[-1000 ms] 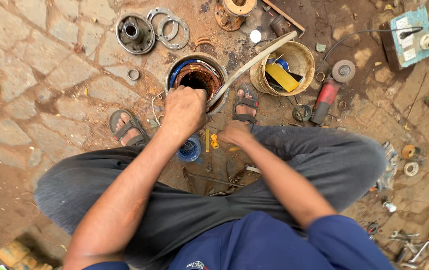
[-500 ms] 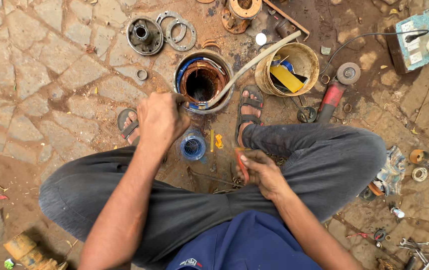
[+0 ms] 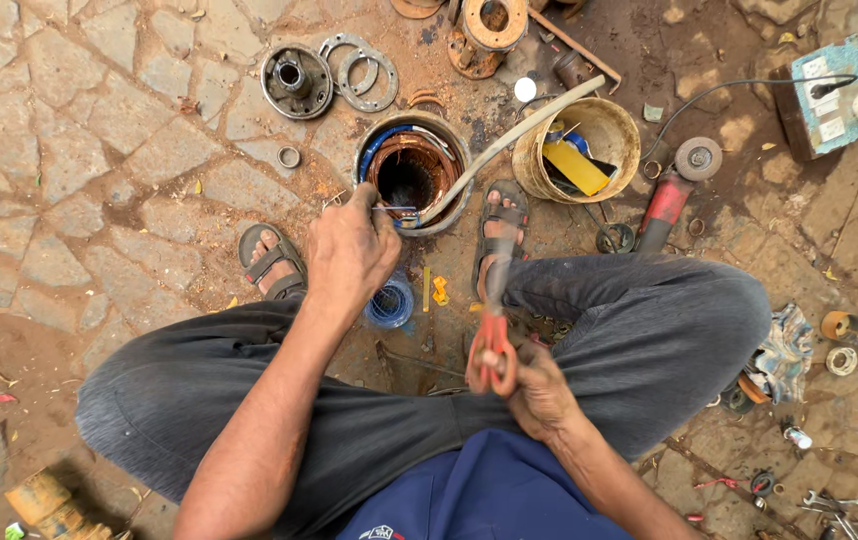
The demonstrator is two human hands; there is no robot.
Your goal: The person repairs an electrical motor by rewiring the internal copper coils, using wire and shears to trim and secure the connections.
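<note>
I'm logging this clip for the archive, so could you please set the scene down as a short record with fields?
Setting: person seated on stone paving, feet in sandals
Left hand: fingers pinch thin wire at the rim of the round copper-wound motor stator
Right hand: holds orange-handled scissors, blades pointing away
Between the feet: small blue wire spool
Nearby: tan bucket holding a yellow piece, red angle grinder, grey metal end cover

Stone-paved ground (image 3: 99, 150) strewn with metal rings (image 3: 359, 70), bucket (image 3: 579, 150)
</note>
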